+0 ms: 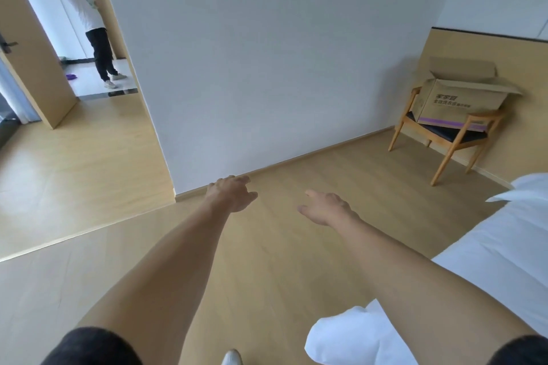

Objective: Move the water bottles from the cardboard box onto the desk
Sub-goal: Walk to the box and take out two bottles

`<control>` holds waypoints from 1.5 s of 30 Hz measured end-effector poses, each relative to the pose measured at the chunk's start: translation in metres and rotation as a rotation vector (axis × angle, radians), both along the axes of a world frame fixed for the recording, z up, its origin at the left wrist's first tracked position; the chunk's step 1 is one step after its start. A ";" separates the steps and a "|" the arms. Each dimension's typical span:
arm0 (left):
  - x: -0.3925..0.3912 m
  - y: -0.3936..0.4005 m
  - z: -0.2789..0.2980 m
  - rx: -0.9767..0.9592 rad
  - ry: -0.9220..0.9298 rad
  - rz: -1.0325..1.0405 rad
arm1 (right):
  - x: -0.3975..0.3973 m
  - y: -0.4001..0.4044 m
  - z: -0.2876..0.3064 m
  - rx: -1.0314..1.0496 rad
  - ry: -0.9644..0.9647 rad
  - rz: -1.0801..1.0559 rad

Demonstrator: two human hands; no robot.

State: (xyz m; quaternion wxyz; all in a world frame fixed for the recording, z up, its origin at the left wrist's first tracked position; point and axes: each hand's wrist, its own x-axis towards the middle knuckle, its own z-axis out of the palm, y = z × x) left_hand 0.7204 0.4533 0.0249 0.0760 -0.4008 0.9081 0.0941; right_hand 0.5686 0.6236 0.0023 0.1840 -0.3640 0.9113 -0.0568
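Box contents out of my sight

I can't see inside the cardboard box [462, 104]; its print is too small, and the bed [504, 246] is cropped.

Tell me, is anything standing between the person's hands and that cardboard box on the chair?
Nothing visible does. Bare wooden floor lies between both empty hands, left hand and right hand, and the cardboard box on the chair. The bed lies off to the right.

Bare forearms, short dark sleeves [92, 347], and a white shoe [232, 358].
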 end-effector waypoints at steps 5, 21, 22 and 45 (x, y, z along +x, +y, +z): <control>-0.085 -0.067 -0.001 0.001 0.023 -0.101 | -0.069 -0.038 0.001 0.022 0.022 -0.137; -0.356 -0.205 -0.006 0.031 0.026 -0.506 | -0.254 -0.142 0.023 0.057 0.032 -0.520; -0.372 -0.207 -0.007 0.031 0.027 -0.521 | -0.265 -0.141 0.022 0.062 0.029 -0.538; -0.769 -0.137 0.006 0.015 0.035 -0.725 | -0.630 -0.082 0.003 -0.040 -0.043 -0.709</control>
